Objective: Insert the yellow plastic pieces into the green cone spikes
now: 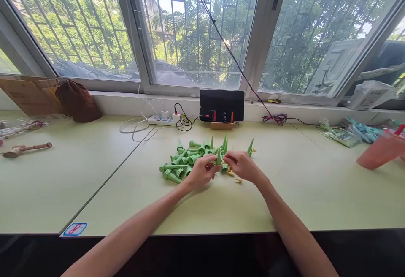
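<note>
A heap of green plastic cone spikes (186, 158) lies in the middle of the pale green table (133, 196). Both my hands meet just in front of the heap. My left hand (201, 172) is closed in a pinch round one upright green cone spike (219, 158). My right hand (242, 165) is closed too, its fingertips at the base of that same spike, where a small yellow piece sits. A few small yellow pieces (236, 176) lie on the table under my right hand.
A black tablet (221, 104) leans on the window sill behind the heap, beside a white power strip (163, 119) with cables. Brown bag (77, 99) and wooden toys (27, 148) at left. Packets (351, 133) and another person's pink sleeve (379, 150) at right.
</note>
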{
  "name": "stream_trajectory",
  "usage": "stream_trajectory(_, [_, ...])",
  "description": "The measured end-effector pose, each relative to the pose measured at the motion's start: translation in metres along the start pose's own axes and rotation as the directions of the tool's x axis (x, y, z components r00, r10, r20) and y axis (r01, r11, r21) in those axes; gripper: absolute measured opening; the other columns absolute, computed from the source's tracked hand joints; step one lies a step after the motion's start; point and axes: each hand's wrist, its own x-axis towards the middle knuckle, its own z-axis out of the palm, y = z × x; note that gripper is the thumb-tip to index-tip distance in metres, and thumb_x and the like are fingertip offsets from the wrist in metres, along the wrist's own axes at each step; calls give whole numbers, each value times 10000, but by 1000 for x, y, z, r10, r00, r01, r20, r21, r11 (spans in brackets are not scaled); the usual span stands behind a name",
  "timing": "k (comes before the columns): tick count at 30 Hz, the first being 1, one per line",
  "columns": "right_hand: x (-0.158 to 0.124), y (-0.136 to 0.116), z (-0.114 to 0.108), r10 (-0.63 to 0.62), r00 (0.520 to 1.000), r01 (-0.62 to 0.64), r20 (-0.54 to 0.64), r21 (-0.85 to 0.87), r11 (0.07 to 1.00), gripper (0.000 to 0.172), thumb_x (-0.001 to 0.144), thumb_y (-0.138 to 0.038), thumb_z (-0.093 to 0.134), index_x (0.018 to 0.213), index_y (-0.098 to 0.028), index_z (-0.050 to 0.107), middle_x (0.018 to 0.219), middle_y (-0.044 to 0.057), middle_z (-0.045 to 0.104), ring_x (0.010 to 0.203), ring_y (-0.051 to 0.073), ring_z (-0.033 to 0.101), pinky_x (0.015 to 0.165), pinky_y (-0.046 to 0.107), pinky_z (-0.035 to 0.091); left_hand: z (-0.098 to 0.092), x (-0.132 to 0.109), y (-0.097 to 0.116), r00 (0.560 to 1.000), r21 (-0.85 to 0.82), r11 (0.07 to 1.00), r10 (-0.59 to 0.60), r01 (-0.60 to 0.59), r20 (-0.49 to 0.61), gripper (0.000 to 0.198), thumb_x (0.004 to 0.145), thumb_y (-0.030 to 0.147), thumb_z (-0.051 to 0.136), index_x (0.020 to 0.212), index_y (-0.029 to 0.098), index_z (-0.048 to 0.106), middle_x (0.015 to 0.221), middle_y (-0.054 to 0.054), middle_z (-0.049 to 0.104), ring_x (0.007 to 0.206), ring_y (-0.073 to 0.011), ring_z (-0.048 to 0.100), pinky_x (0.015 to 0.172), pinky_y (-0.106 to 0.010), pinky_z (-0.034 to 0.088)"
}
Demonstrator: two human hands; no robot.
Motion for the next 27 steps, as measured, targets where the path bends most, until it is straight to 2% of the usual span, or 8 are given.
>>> stream_trajectory(27, [0, -1, 0, 1, 1000, -1, 8, 9, 1000, 244, 953, -248, 470, 723, -192, 527, 634, -17, 548, 556, 114, 411, 556, 230, 310, -1, 0, -1, 1000, 30, 999, 31, -31, -6, 236, 872, 368, 609, 813, 140, 599, 775, 23, 461, 466, -38, 508, 413, -168, 422])
